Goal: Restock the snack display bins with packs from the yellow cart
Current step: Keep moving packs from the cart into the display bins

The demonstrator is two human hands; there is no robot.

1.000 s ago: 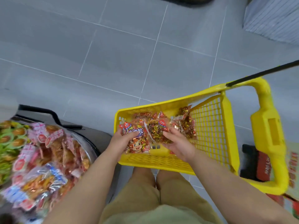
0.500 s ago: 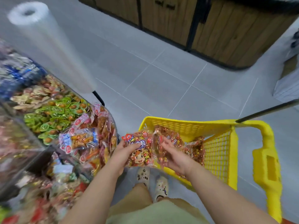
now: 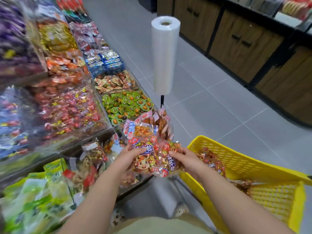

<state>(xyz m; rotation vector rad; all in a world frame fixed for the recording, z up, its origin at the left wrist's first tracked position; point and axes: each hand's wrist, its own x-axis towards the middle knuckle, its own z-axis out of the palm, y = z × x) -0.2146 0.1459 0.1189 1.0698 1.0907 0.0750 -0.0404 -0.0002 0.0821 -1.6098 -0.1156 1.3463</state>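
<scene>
My left hand [image 3: 129, 158] grips a red and gold snack pack [image 3: 145, 159] with a cartoon face on it. Beside it my right hand [image 3: 187, 162] holds a second, similar snack pack [image 3: 168, 159]. Both packs hang in the air between the yellow cart [image 3: 244, 166] on the right and the clear snack display bins [image 3: 101, 102] on the left. More red and gold packs [image 3: 212, 159] lie inside the cart. The bins hold heaps of wrapped snacks in many colours.
A roll of clear plastic bags [image 3: 164, 54] stands on a black post at the bins' corner. Wooden cabinets [image 3: 253, 44] line the far side of the grey tiled aisle. Green packs [image 3: 37, 196] fill a lower bin at left.
Both hands lifted the two packs out of the cart and carried them left, toward the display bins. My view swung up and left from the cart to the bins.
</scene>
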